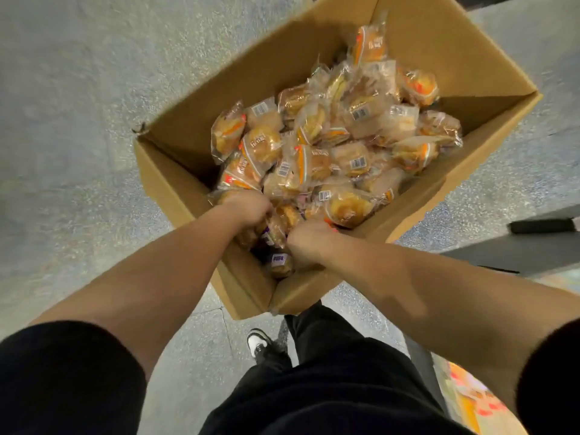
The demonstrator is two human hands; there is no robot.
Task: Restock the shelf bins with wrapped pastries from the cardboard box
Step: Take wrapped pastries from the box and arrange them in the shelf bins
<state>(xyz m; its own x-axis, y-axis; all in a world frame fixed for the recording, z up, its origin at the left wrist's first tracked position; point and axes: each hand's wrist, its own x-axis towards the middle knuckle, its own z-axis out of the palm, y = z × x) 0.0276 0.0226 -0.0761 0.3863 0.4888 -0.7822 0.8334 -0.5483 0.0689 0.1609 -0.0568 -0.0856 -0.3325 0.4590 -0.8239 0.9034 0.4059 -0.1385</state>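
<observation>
Below, both hands (276, 226) curled around crinkly wrapped pastries (329, 142) inside corrugated cardboard box (464, 58).

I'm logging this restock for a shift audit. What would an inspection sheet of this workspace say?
Surface: speckled grey floor, box standing on it.
Job's things: open cardboard box filled with wrapped pastries; no shelf bins in view.
Clutter: nothing seen.
Hands: left hand and right hand both in the box's near corner, fingers curled into the pastries.
Cables: nothing seen.
Surroundings: dark fixture at right; person's shoe below the box.
</observation>
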